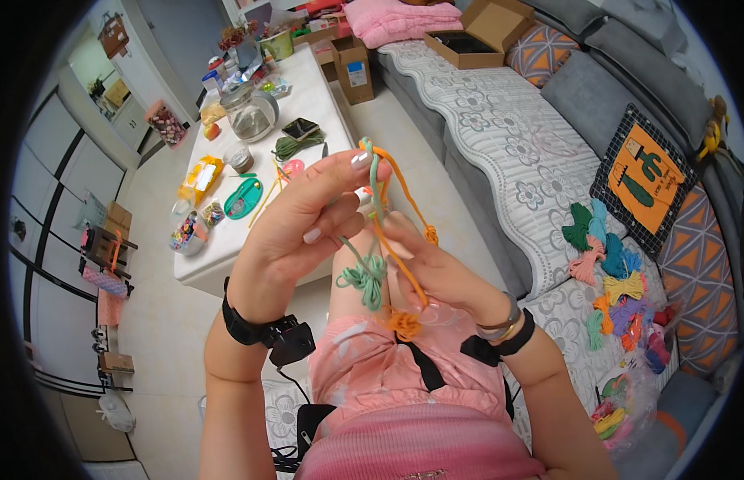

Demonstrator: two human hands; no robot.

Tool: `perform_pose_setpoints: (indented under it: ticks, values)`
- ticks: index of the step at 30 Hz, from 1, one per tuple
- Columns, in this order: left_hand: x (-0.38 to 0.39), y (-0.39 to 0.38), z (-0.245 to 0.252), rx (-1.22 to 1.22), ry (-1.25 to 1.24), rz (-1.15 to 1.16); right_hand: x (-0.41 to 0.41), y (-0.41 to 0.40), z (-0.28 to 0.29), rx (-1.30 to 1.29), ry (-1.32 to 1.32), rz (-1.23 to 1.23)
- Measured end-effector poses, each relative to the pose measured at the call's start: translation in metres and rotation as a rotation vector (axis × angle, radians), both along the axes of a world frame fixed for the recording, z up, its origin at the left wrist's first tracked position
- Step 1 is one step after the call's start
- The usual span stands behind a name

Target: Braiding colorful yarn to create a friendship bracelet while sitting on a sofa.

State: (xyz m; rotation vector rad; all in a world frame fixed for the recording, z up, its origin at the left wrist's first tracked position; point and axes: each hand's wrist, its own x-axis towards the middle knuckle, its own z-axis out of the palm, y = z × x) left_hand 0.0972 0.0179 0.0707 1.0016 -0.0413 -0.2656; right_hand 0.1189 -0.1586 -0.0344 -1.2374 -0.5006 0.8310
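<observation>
My left hand [315, 210] is raised in front of me, thumb and forefinger pinching the top of a green and orange cord work [375, 157]. A green strand runs down past its fingers to a small green cord bundle [367, 281]. My right hand [429, 258] is lower and to the right, its fingers about an orange cord [402, 262] that comes down from the work. An orange cord bundle [405, 324] hangs below that hand, over the pink shorts. Another orange strand, knotted near its end [430, 234], passes behind the right fingers, which are partly hidden.
A white table [216, 261] at front left bears a glass kettle [249, 111], green cord [297, 144], a green oval dish [243, 198] and a tub of small colourful pieces [187, 234]. On the grey sofa [456, 144] at right lie several cord bundles [624, 287] and cushions.
</observation>
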Motion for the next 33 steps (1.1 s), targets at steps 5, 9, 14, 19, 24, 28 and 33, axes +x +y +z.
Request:
perform_pose_setpoints:
  ticks: [5, 9, 14, 19, 24, 28, 33]
  values:
    - [-0.008, 0.016, -0.001, 0.013, -0.019, -0.006, 0.001, 0.005, -0.003, -0.098, -0.102, 0.138]
    - [-0.018, 0.012, -0.007, -0.023, 0.017, -0.036, 0.004, -0.004, -0.015, -0.265, -0.179, -0.211]
    - [-0.019, 0.008, -0.012, -0.06, 0.022, -0.094, 0.006, -0.015, -0.035, -0.615, -0.464, -0.361]
    - [-0.016, 0.014, -0.011, -0.044, 0.056, 0.042, -0.013, -0.045, -0.015, -0.768, -0.727, -0.438]
    - [-0.016, 0.022, -0.015, -0.01, -0.028, 0.107, -0.055, -0.071, 0.028, -0.936, -0.844, -0.16]
    - [-0.017, 0.017, -0.018, -0.003, -0.028, 0.086, -0.078, -0.067, 0.026, -0.787, -0.707, 0.191]
    - [-0.033, 0.011, -0.028, 0.001, -0.015, -0.028, -0.071, -0.049, 0.042, -0.802, -0.673, -0.012]
